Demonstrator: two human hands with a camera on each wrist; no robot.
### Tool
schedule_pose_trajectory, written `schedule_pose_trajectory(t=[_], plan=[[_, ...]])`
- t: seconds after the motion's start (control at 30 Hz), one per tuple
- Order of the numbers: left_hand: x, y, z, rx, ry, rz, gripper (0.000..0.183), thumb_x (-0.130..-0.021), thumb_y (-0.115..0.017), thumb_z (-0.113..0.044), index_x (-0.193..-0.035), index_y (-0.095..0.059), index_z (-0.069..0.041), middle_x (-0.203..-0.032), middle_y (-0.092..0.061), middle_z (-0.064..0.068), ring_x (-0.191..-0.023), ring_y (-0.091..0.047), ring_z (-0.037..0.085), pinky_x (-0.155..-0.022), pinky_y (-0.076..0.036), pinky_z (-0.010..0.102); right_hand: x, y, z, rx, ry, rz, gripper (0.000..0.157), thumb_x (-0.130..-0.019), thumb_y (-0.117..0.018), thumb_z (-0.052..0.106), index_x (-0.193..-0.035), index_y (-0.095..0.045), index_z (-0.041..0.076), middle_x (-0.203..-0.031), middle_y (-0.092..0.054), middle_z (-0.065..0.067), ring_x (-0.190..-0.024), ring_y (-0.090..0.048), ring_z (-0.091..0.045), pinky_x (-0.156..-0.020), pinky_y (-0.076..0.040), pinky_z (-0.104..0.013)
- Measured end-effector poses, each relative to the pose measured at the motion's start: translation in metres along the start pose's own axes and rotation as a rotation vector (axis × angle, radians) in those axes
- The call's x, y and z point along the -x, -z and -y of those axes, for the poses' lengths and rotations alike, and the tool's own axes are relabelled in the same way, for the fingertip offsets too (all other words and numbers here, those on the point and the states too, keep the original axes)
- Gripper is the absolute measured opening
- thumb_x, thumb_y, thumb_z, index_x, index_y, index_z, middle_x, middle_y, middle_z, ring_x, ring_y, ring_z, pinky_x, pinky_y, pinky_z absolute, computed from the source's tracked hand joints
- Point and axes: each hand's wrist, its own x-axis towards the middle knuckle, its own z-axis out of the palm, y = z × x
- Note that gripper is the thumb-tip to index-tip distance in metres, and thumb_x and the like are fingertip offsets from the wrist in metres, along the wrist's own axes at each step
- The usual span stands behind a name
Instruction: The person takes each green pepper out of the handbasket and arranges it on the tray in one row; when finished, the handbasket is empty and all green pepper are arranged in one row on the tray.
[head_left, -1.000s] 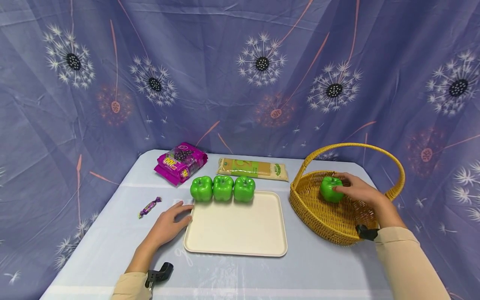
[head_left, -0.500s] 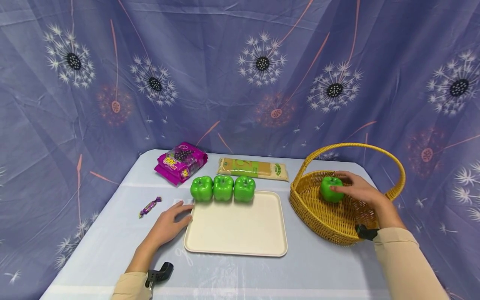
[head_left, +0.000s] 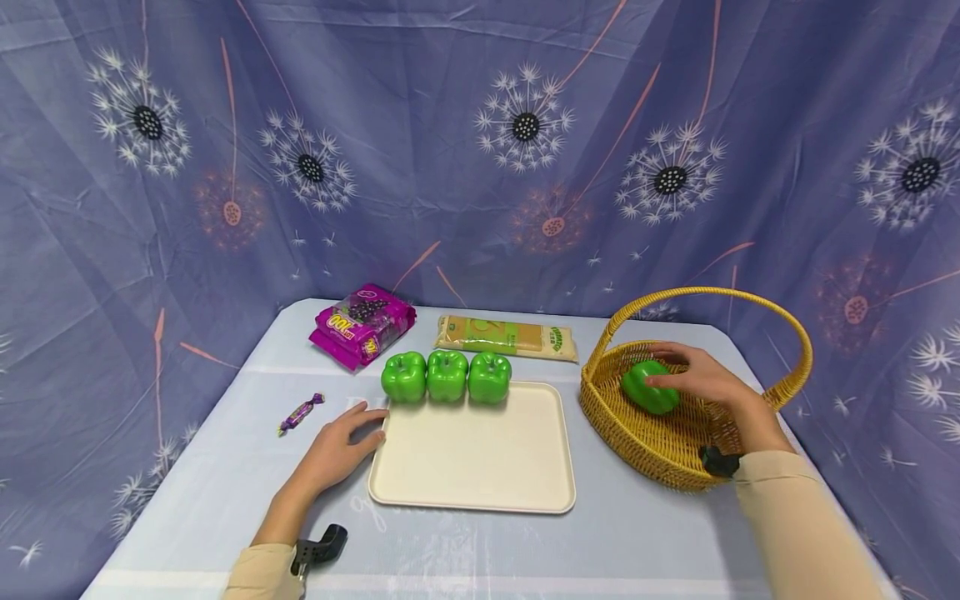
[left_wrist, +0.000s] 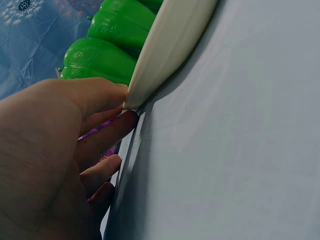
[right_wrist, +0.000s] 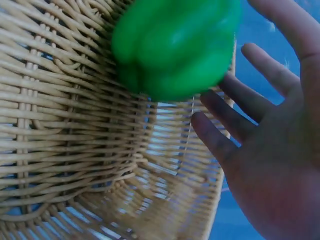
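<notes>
My left hand (head_left: 341, 450) rests at the left edge of a cream rectangular tray (head_left: 472, 454), its fingertips touching the rim (left_wrist: 167, 45). Its fingers look relaxed and loosely bent. My right hand (head_left: 701, 375) reaches into a woven basket (head_left: 630, 437) over a green bell pepper (head_left: 647, 387). The right wrist view shows that pepper (right_wrist: 177, 47) tilted on its side against the wicker, with the right fingers (right_wrist: 250, 102) spread and extended beside it. Several fingertips are close to or touching its side. Part of the pepper lies beneath the hand in the head view.
Three green bell peppers (head_left: 447, 377) stand in a row along the tray's back rim. Behind them lies a yellow-green packet (head_left: 506, 337). A purple candy bag (head_left: 363, 325) and a wrapped candy (head_left: 301, 414) lie at left. The basket's tall handle (head_left: 705, 292) arches over it.
The bell pepper in the basket has tipped from upright onto its side and shifted left. My right hand has moved slightly left with it. The left hand and tray have not moved.
</notes>
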Motion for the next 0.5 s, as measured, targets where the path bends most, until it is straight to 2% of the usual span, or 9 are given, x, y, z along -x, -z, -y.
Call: schedule_pose_trajectory(t=[0.17, 0.4, 0.5], plan=[[-0.001, 0.0, 0.0, -0.004, 0.004, 0.002, 0.04, -0.093, -0.064, -0.034, -0.129, -0.062, -0.02, -0.144, -0.042, 0.022, -0.132, -0.036, 0.044, -0.104, -0.026, 0.064, -0.009, -0.006, 0.007, 0.076, -0.037, 0.033, 0.076, -0.086, -0.069, 0.047, -0.143, -0.041, 0.006, -0.135, -0.048, -0.023, -0.119, -0.048, -0.041, -0.088, -0.047, -0.054], [-0.001, 0.001, 0.0, -0.004, 0.004, 0.001, 0.04, -0.093, -0.064, -0.034, -0.13, -0.062, -0.02, -0.144, -0.042, 0.022, -0.132, -0.036, 0.044, -0.104, -0.026, 0.064, -0.02, -0.011, 0.014, 0.211, -0.178, 0.035, 0.083, -0.088, -0.056, 0.063, -0.142, -0.042, 0.002, -0.133, -0.047, -0.03, -0.118, -0.047, -0.048, -0.087, -0.044, -0.06], [0.0, 0.001, 0.0, -0.001, 0.003, 0.003, 0.04, -0.093, -0.064, -0.035, -0.129, -0.062, -0.02, -0.144, -0.042, 0.021, -0.132, -0.036, 0.044, -0.104, -0.026, 0.064, -0.023, -0.013, 0.015, 0.248, -0.211, 0.063, 0.084, -0.087, -0.057, 0.063, -0.138, -0.045, -0.002, -0.125, -0.053, -0.028, -0.107, -0.054, -0.043, -0.081, -0.048, -0.054]])
